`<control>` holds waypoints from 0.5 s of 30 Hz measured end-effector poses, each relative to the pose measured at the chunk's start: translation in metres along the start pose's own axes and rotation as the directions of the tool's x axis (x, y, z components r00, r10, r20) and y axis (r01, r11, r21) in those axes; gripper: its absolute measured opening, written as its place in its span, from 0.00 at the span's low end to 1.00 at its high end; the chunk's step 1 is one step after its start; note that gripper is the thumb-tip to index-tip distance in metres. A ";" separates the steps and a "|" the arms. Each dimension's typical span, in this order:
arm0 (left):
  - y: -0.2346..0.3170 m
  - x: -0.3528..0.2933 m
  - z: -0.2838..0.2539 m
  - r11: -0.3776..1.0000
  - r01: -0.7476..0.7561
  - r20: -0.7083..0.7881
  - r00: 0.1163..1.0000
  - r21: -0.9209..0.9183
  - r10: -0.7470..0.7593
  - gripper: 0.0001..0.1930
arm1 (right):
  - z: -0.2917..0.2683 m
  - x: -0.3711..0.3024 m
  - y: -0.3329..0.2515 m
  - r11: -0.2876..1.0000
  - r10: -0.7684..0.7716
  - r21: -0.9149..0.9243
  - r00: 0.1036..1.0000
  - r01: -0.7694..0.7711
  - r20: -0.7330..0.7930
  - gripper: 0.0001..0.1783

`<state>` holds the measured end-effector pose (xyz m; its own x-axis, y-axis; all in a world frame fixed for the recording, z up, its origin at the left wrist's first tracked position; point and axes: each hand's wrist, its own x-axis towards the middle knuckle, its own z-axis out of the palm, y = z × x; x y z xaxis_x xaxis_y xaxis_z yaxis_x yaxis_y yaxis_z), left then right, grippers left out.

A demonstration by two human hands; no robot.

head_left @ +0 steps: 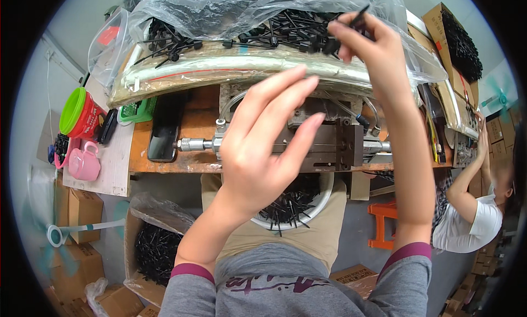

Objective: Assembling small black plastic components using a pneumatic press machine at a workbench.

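Note:
My right hand [369, 42] is raised over the far edge of the bench, with its fingers pinched on a black plastic part with a thin stem [359, 15]. Just beyond it lies a pile of similar black stemmed parts [273, 34], partly under clear plastic sheeting [219, 12]. My left hand [261, 138] hovers above a metal clamping fixture [324, 146], its fingers stretched out and nothing in them. That hand hides part of the fixture. In my lap sits a white round basket [324, 204] holding more black parts.
A black phone [163, 133], a green basket [137, 110], a red-and-green tub [82, 113] and a pink cup [84, 162] are at left. An open carton of black parts [156, 251] stands below. At right are an orange stool [380, 224] and a co-worker [466, 218].

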<state>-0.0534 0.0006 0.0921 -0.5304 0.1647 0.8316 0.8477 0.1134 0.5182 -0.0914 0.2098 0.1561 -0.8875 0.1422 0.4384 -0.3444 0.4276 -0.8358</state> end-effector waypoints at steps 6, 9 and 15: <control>0.008 0.000 0.020 0.998 -0.006 0.006 1.000 0.055 0.005 0.22 | 0.046 -0.097 -0.007 0.938 -0.231 -0.297 0.963 0.181 -0.143 0.11; 0.010 -0.016 0.018 0.996 0.030 0.076 0.996 0.079 -0.036 0.23 | 0.051 -0.121 0.000 0.899 -0.286 -0.383 0.946 0.211 -0.151 0.12; 0.013 -0.031 0.004 0.994 0.099 0.141 0.984 0.051 -0.105 0.25 | 0.058 -0.141 0.005 0.962 -0.127 -0.261 0.975 0.076 -0.183 0.13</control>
<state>-0.0258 0.0014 0.0726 -0.6126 0.2887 0.7358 0.7895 0.1786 0.5872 0.0148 0.1400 0.0709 -0.7654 0.2477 0.5940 -0.3192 0.6553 -0.6846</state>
